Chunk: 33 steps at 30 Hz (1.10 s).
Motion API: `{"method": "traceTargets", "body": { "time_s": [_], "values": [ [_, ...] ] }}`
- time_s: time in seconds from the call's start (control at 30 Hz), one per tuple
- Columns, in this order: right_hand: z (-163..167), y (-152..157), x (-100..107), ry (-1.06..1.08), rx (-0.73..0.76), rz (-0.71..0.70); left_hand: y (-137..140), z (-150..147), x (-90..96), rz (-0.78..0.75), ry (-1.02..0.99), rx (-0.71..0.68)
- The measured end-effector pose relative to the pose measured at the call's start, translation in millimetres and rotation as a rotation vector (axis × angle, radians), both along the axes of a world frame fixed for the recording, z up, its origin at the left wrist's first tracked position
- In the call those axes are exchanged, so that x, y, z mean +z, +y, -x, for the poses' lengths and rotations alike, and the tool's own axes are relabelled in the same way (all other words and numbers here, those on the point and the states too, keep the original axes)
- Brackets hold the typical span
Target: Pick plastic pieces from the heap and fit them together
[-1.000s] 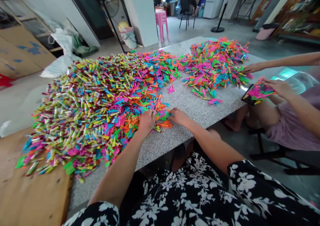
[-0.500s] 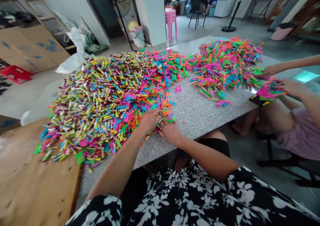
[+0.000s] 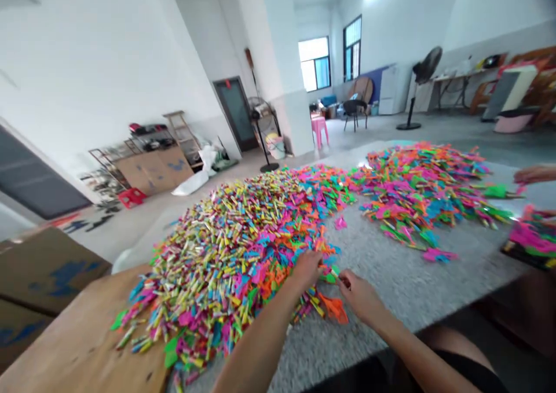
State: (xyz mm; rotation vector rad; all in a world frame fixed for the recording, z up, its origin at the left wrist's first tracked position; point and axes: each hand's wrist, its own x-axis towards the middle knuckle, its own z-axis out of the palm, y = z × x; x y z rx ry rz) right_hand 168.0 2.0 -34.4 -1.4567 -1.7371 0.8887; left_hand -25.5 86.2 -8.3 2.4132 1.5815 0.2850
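Observation:
A wide heap of small bright tubes with yellow, maroon and blue ends (image 3: 226, 231) lies before me, mixed along its right side with flat pink, orange, blue and green plastic pieces (image 3: 278, 248). My left hand (image 3: 306, 267) is at the heap's near right edge, fingers closed; what they hold is hidden. Just to the right, above the tabletop, my right hand (image 3: 359, 296) is closed in a pinch on the end of a small green plastic piece (image 3: 330, 275). An orange piece (image 3: 334, 308) rests on the speckled table (image 3: 373, 254) below, between my forearms.
A second heap of coloured plastic pieces (image 3: 425, 190) covers the table's far right. Beside it is a co-worker's hand (image 3: 536, 174), near a dark box of pink pieces (image 3: 532, 237). A wooden board (image 3: 99, 335) and cardboard box (image 3: 47, 283) are at left.
My view has tilted up, showing more wall and windows. My hands have moved apart, the right one drawn away to the right. An orange piece now shows below them.

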Motion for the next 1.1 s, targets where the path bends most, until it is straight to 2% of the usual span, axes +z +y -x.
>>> {"method": "traceTargets", "body": {
  "time_s": [0.07,0.17,0.23,0.27,0.33,0.43,0.5,0.57,0.93,1.1],
  "values": [
    [2,14,26,0.224,0.069,-0.031,0,8,2.4,-0.048,-0.041,0.068],
    [2,23,68,0.523,0.105,0.055,-6,19,13.2,-0.086,-0.229,0.245],
    [-2,24,82,0.643,0.061,0.089,-14,25,20.7,-0.110,-0.657,0.466],
    [-3,22,83,0.679,0.044,0.116,-19,28,23.4,-0.091,-0.858,0.505],
    [-6,14,77,0.710,0.053,0.186,-31,29,26.7,0.034,-1.210,0.484],
    [-1,-5,62,0.728,0.120,0.244,-54,22,29.1,0.290,-1.422,0.451],
    [5,-15,55,0.739,0.147,0.245,-68,13,30.0,0.392,-1.458,0.434],
    [10,-19,52,0.746,0.131,0.235,-77,4,29.9,0.424,-1.465,0.409],
    [2,-18,44,0.754,0.015,0.220,-82,-7,36.4,0.294,-1.323,0.309],
    [-6,-18,49,0.714,0.044,0.223,-81,-4,30.9,0.327,-1.244,0.309]
  ]
}}
